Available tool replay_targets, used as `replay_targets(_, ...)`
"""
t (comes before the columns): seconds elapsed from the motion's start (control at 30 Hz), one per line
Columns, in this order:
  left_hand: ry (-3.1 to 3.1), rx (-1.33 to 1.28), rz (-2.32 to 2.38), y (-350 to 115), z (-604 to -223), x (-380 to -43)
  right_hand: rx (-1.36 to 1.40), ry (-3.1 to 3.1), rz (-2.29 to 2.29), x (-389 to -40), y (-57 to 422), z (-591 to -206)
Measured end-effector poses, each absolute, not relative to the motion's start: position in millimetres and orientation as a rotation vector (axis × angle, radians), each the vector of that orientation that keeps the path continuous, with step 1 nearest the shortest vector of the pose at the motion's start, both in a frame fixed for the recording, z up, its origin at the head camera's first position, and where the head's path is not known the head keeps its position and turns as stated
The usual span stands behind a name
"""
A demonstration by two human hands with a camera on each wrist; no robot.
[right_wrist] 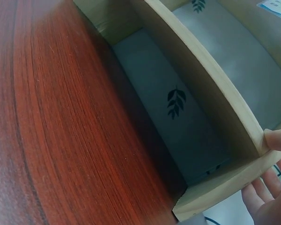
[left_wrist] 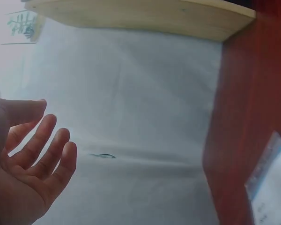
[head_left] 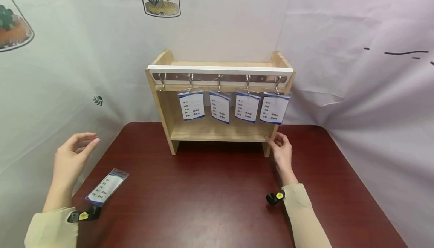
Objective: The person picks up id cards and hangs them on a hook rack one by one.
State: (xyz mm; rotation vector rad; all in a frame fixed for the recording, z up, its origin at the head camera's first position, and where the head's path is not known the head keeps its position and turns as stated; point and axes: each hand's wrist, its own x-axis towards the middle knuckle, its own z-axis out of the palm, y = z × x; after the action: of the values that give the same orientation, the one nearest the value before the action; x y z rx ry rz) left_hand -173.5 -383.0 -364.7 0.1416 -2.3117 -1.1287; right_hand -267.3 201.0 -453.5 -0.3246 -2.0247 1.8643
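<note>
My left hand (head_left: 72, 159) is raised at the left with loosely bent fingers and nothing between them. A name badge in a clear plastic sleeve (head_left: 106, 187) lies on the table below and to its right. At the right, my right hand (head_left: 283, 153) grips the lower right side panel of a small wooden shelf (head_left: 222, 130). Its thumb (right_wrist: 277, 139) is on the front edge, and the fingers lie along the outer face. Several name badges (head_left: 219, 108) hang in a row from the hooks on the shelf's front; the leftmost hook (head_left: 162, 83) is bare.
The shelf stands at the back of a dark red table (head_left: 203, 195), near a white cloth backdrop (head_left: 227, 22) printed with plants. More of this cloth (head_left: 379, 108) rises beside the table's right edge. A white strip (head_left: 220, 69) carries the metal hook rail.
</note>
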Motion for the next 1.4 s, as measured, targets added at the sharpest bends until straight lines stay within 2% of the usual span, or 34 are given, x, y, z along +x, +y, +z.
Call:
replay_targets(0.4, -2.557, 0.141, -0.964, -399, -401, -174, -0.32, -2.023, 1.862, -269, 202, -450)
replay_targets(0.87, -2.757, 0.07, -0.841, -415, -443, -195, -0.322, -2.009, 1.874, -269, 205, -450)
replay_targets(1.4, -3.03, -0.136, -0.834, -423, -458, -210, -0.327, -2.018, 1.878, -267, 200, -452)
